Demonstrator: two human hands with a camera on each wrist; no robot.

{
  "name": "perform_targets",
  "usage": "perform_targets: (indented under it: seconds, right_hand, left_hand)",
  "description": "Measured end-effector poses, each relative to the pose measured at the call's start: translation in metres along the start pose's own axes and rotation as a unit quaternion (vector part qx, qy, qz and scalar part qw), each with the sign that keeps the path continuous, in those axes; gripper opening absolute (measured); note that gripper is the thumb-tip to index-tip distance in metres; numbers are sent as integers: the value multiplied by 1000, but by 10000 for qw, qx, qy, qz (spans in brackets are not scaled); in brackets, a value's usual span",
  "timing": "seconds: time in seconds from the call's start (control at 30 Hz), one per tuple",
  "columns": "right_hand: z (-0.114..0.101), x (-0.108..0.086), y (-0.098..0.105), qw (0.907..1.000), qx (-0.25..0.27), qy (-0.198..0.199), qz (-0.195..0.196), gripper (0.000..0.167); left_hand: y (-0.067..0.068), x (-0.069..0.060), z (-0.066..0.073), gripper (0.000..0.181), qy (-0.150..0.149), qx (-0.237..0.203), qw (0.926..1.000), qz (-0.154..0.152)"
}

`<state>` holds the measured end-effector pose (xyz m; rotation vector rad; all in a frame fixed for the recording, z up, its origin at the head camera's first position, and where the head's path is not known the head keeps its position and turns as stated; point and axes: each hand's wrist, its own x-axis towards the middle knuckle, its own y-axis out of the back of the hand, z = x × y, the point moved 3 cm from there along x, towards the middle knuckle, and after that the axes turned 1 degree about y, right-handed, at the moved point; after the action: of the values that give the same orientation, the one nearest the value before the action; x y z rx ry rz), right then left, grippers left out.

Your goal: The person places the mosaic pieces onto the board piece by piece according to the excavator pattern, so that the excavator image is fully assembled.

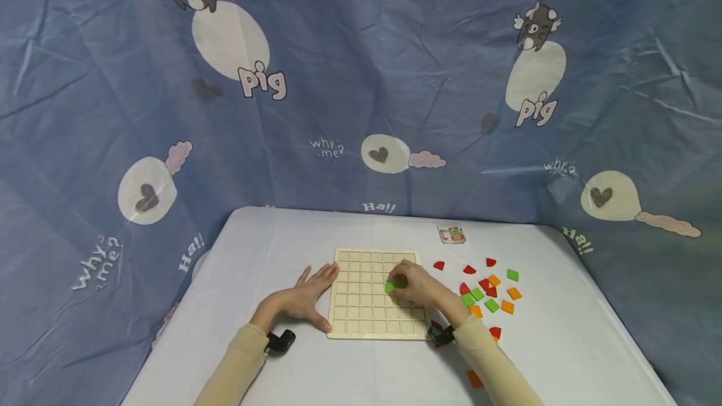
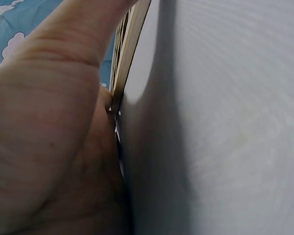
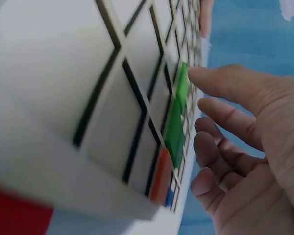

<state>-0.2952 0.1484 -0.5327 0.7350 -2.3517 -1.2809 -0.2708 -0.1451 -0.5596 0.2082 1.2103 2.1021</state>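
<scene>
- left hand spread against left edge of wooden grid board
- right hand above board's right half, at green tile; pinching or touching, can't tell
- black wrist device partly hiding red piece
- picture card beyond, far right

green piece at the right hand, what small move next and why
Perhaps press the green piece gently down with the right hand, which is right beside it over the gridded board; the left hand touches the board's left edge, so could steady it. Whether the piece is fully seated is unclear.
</scene>
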Motion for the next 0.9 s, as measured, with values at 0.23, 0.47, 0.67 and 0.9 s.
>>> perform_targets:
  seconds: [0.23, 0.47, 0.67, 0.9]
  right_hand:
    - [15, -31, 21, 9962, 531, -415, 547, 20]
    - [46, -77, 46, 9874, 480, -1272, 808, 21]
    - [76, -113, 66, 9794, 339, -1781, 891, 24]
    - [98, -142, 81, 9640, 221, -2554, 700, 33]
  left_hand:
    - [-1, 0, -2, 134, 8, 50, 10000, 22]
    - [-2, -1, -1, 134, 27, 56, 10000, -17]
    - [0, -1, 0, 134, 60, 64, 10000, -12]
    - [0, 0, 0, 134, 77, 137, 9999, -29]
